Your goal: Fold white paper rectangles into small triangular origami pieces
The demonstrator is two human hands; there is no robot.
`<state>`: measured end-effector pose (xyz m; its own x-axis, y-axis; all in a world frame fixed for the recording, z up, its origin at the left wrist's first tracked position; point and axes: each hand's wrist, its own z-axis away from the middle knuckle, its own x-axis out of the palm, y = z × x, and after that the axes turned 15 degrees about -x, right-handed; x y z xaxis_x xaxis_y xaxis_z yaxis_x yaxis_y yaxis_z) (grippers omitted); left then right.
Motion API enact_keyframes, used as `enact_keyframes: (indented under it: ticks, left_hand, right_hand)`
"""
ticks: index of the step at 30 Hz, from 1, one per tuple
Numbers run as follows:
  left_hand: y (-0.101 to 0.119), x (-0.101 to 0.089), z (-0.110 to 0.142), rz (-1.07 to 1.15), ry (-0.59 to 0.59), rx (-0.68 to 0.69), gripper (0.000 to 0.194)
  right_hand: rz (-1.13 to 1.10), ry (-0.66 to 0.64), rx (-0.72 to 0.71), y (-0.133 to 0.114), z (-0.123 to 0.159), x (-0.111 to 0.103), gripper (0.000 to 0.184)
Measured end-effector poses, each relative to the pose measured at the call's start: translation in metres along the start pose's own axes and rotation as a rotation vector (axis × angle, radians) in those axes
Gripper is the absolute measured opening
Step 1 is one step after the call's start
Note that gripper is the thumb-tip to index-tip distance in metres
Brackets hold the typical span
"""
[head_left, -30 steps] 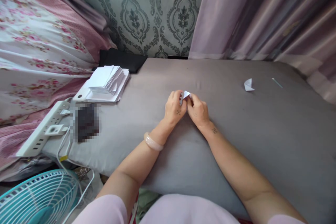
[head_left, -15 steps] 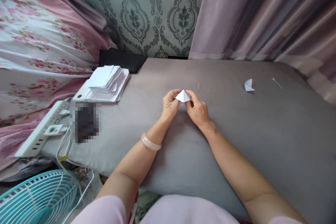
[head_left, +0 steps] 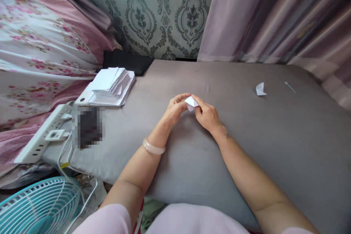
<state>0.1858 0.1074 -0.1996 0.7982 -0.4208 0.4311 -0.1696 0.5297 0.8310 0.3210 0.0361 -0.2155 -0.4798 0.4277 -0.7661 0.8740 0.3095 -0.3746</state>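
Observation:
A small folded white paper piece [head_left: 191,102] is held between my hands above the grey cloth surface [head_left: 236,153]. My left hand [head_left: 176,109], with a pale bangle [head_left: 153,147] on its forearm, grips the paper's left side between thumb and fingers. On the right side, my right hand [head_left: 207,114] is closed on the same piece, its index finger along the top edge. My fingers cover parts of the paper, so its full shape is hidden. Another folded white paper piece [head_left: 260,89] rests by itself farther right.
A stack of white paper sheets [head_left: 109,86] lies at the back left, near a black flat item [head_left: 128,62]. A white power strip [head_left: 44,131] with cables runs along the left edge. Below it stands a blue fan [head_left: 41,208]. A thin stick [head_left: 290,87] lies far right.
The folded paper, mostly covered by my fingers at first, came into view as a pyramid-like shape and is now tilted. My left hand has turned and shifted slightly left.

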Motion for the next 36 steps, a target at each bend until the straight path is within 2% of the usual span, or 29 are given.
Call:
enact_keyframes:
  ticks: [3,5,7,9,12,14,17,21,28,32,36]
  left_hand:
    - [0.003,-0.002,0.001,0.048,-0.029,-0.063,0.033]
    - [0.002,-0.003,0.000,0.039,-0.001,-0.064,0.033]
    - [-0.001,-0.003,-0.002,0.020,0.032,-0.052,0.038]
    - [-0.002,-0.004,-0.003,0.033,0.037,-0.040,0.042]
    - [-0.003,-0.005,-0.005,0.061,0.023,-0.017,0.043]
    - [-0.003,-0.006,-0.007,0.059,0.014,-0.008,0.043]
    - [-0.004,-0.008,-0.009,0.033,0.012,0.008,0.042]
    - [-0.005,-0.009,-0.009,0.003,0.018,0.017,0.040]
    - [-0.005,-0.011,-0.008,0.003,0.017,-0.039,0.039]
    - [-0.002,-0.010,-0.006,0.008,0.012,-0.102,0.034]
    - [0.001,-0.008,-0.005,-0.067,0.095,-0.206,0.021]
  right_hand:
    - [0.022,-0.055,-0.017,0.000,0.001,0.000,0.057]
    - [-0.002,-0.082,-0.043,0.000,0.002,0.000,0.058]
    - [-0.077,-0.056,-0.040,0.001,0.001,0.001,0.058]
    - [-0.222,0.051,0.058,0.003,-0.001,0.002,0.056]
    - [-0.566,0.207,0.352,0.007,-0.006,0.003,0.041]
    - [-0.789,0.218,0.491,0.007,-0.009,0.003,0.037]
    - [-0.957,0.197,0.549,0.004,-0.011,0.002,0.041]
    - [-0.965,0.194,0.559,0.001,-0.010,0.002,0.041]
    - [-0.987,0.184,0.582,0.005,-0.009,0.002,0.030]
    - [-1.015,0.190,0.688,0.006,-0.012,0.000,0.026]
    - [-1.020,0.234,0.829,0.004,-0.016,-0.005,0.018]
